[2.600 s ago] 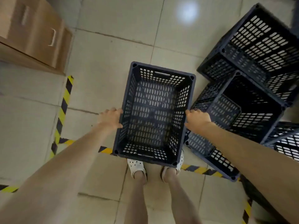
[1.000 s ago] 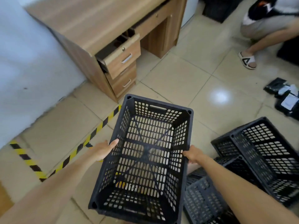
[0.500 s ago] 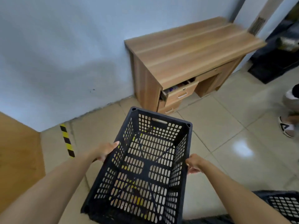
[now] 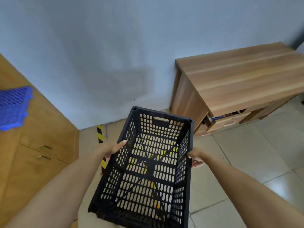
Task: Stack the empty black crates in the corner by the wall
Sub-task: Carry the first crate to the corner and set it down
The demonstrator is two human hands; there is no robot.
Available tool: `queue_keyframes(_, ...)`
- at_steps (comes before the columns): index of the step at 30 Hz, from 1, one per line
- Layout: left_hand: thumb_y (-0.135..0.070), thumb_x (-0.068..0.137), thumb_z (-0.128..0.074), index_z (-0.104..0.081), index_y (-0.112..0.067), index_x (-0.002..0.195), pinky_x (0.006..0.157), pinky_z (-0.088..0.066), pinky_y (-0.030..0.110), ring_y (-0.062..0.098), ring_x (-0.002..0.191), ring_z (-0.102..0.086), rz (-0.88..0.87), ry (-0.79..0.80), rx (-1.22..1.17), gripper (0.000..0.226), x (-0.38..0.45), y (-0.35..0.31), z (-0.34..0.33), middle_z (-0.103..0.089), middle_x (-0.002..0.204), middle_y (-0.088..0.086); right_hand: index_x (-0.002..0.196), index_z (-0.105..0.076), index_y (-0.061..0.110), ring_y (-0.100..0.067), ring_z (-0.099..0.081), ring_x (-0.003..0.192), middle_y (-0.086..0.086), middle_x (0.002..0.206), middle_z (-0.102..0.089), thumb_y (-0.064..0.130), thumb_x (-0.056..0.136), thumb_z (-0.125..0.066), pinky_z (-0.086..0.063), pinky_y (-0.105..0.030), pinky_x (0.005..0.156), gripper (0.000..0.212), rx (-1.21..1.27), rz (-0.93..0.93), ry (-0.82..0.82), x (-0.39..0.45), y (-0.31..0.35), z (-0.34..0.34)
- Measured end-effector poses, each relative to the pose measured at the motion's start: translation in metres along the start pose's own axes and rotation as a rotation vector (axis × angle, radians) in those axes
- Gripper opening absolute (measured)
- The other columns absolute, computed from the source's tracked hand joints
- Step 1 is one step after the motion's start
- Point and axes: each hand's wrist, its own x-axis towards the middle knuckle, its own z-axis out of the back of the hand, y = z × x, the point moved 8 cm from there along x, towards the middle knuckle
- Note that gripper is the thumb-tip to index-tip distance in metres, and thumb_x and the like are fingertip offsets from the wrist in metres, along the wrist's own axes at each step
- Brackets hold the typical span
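Centre frame: we hold the black crate [image 4: 148, 168] aloft, left hand [image 4: 111, 149] and right hand [image 4: 195, 157] clamped on its long walls. Rigid, likely light; mid-wall grip suits it.

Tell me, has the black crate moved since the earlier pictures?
Yes. The black crate, held by the left hand and right hand, has been carried from the other crates toward the wall, left of the wooden desk.
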Motion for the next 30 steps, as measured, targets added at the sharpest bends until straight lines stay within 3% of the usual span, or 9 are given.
queue_keyframes(2,-0.070,0.092,-0.017,-0.052,0.000,0.130,0.106,-0.041,0.047,0.037,0.118,-0.054,-0.014,-0.090,0.084,0.088,0.009,0.003,0.026,-0.057,0.131,0.020,0.112,-0.045,-0.005,-0.023,-0.061,0.050,-0.015,0.074,-0.054,-0.001,0.100,-0.038,-0.049,-0.025,0.032,0.015,0.016,0.027,0.025,0.011,0.028,0.001)
queue_keyframes(3,-0.072,0.091,-0.017,-0.053,0.000,0.128,0.105,-0.041,0.047,0.036,0.116,-0.055,-0.014,-0.112,0.097,0.089,0.014,0.005,0.035,-0.058,0.131,0.020,0.110,-0.046,-0.005,-0.022,-0.061,0.047,-0.014,0.074,-0.054,0.000,0.100,-0.039,-0.049,-0.025,0.031,0.013,-0.002,0.036,0.030,0.017,0.041,0.003)
queue_keyframes(5,-0.071,0.092,-0.016,-0.052,0.000,0.131,0.106,-0.041,0.046,0.035,0.118,-0.055,0.010,-0.122,0.097,0.089,0.026,0.009,0.050,-0.057,0.133,0.019,0.089,-0.046,-0.003,-0.015,-0.057,0.029,-0.013,0.064,-0.056,0.003,0.101,-0.040,-0.043,-0.020,0.028,0.014,-0.051,0.063,0.019,0.025,0.068,0.012)
queue_keyframes(7,-0.072,0.091,-0.012,-0.054,-0.001,0.129,0.107,-0.039,0.047,0.033,0.118,-0.055,0.021,-0.121,0.087,0.091,0.035,0.008,0.064,-0.058,0.132,0.017,0.078,-0.044,-0.001,-0.011,-0.054,0.023,-0.009,0.046,-0.059,0.003,0.101,-0.039,-0.041,-0.019,0.026,0.023,-0.064,0.084,0.046,0.044,0.091,0.019)
queue_keyframes(11,-0.065,0.096,-0.012,-0.063,-0.001,0.120,0.108,-0.036,0.045,0.032,0.120,-0.054,0.044,-0.158,0.071,0.084,0.059,0.002,0.091,-0.061,0.128,0.017,0.109,-0.050,-0.003,-0.023,-0.064,0.058,-0.013,0.075,-0.059,0.004,0.099,-0.040,-0.058,-0.028,0.048,0.015,-0.095,0.121,0.118,0.094,0.141,0.036)
queue_keyframes(16,-0.042,0.104,-0.028,-0.060,-0.001,0.120,0.099,-0.043,0.037,0.029,0.111,-0.057,0.092,-0.219,0.111,0.054,0.087,-0.015,0.125,-0.062,0.125,0.016,0.084,-0.047,0.006,-0.016,-0.057,0.059,-0.007,0.072,-0.054,0.009,0.100,-0.041,-0.048,-0.018,0.036,0.018,-0.136,0.210,0.139,0.124,0.206,0.063)
queue_keyframes(18,-0.039,0.104,-0.032,-0.060,-0.003,0.112,0.095,-0.044,0.035,0.025,0.102,-0.057,0.114,-0.238,0.142,0.046,0.100,-0.022,0.136,-0.064,0.120,0.014,0.089,-0.050,0.006,-0.018,-0.060,0.062,-0.008,0.074,-0.058,0.010,0.100,-0.042,-0.053,-0.022,0.045,0.014,-0.177,0.195,0.140,0.140,0.221,0.070)
queue_keyframes(25,-0.044,0.101,-0.033,-0.060,-0.006,0.116,0.099,-0.046,0.044,0.029,0.107,-0.059,0.104,-0.202,0.186,0.049,0.170,-0.045,0.168,-0.064,0.116,0.011,0.086,-0.051,0.009,-0.026,-0.070,0.082,-0.011,0.083,-0.063,0.016,0.100,-0.045,-0.061,-0.036,0.078,0.017,-0.255,0.137,0.105,0.207,0.262,0.085)
queue_keyframes(30,-0.041,0.098,-0.036,-0.059,-0.013,0.102,0.094,-0.049,0.042,0.026,0.097,-0.060,0.078,-0.137,0.247,0.037,0.232,-0.059,0.196,-0.066,0.108,0.007,0.092,-0.054,0.007,-0.026,-0.070,0.089,-0.012,0.091,-0.067,0.019,0.099,-0.047,-0.059,-0.038,0.085,0.016,-0.178,0.038,0.107,0.254,0.291,0.086)
